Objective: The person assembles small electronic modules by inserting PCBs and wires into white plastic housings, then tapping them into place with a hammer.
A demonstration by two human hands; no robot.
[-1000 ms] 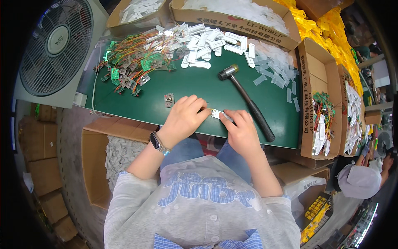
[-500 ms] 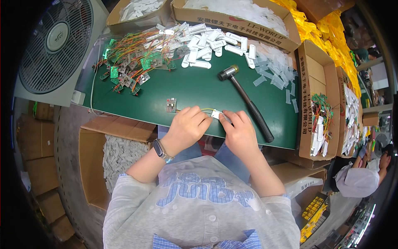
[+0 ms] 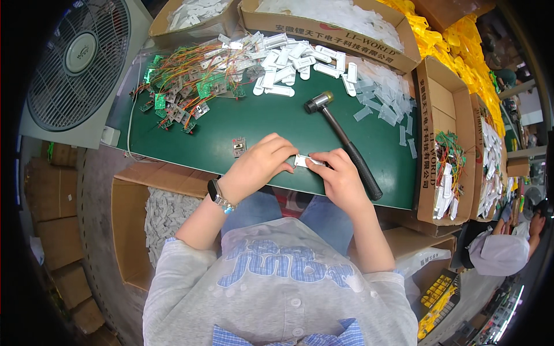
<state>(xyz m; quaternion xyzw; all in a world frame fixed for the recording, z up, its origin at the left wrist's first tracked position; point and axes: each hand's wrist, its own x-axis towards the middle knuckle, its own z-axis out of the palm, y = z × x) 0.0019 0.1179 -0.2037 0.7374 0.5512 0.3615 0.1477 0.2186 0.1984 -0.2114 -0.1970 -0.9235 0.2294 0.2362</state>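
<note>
My left hand [image 3: 259, 164] and my right hand [image 3: 339, 176] meet over the near edge of the green table [image 3: 271, 124], both pinching a small white plastic casing [image 3: 304, 161] between the fingertips. A small circuit board piece [image 3: 238, 147] lies on the mat just left of my left hand. A black-handled hammer [image 3: 345, 144] lies diagonally on the mat, its handle passing just beyond my right hand. A watch is on my left wrist.
A heap of green circuit boards with coloured wires [image 3: 184, 86] and a pile of white casings [image 3: 288, 55] lie at the back. Cardboard boxes [image 3: 441, 138] of parts stand right and behind. A fan [image 3: 78, 57] stands left. Another person [image 3: 502, 251] sits lower right.
Both hands have stayed together at the table's near edge, shifting only slightly while working the white casing between the fingers. The hammer and parts have not moved.
</note>
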